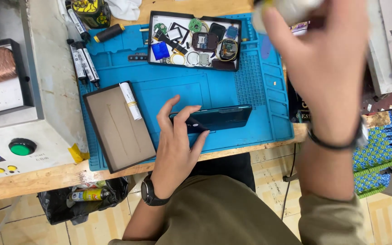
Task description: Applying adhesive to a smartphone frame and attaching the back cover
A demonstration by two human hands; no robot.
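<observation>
Blue mat (232,86): silicone work mat on a wooden bench, with small compartments along its right edge.
Phone (223,117): dark teal, lying flat on the mat near the front edge.
Left hand (178,140): fingers spread and curved, fingertips resting on the left end of the phone; not closed around it.
Right hand (327,63): raised close to the camera, blurred, fingers wrapped around a pale cylindrical object (291,9) at the top edge.
Parts tray (195,40): black-rimmed, at the back of the mat, holding small phone components.
Brown tray (119,124): left of the phone, a white rolled tube (130,100) on its corner.
</observation>
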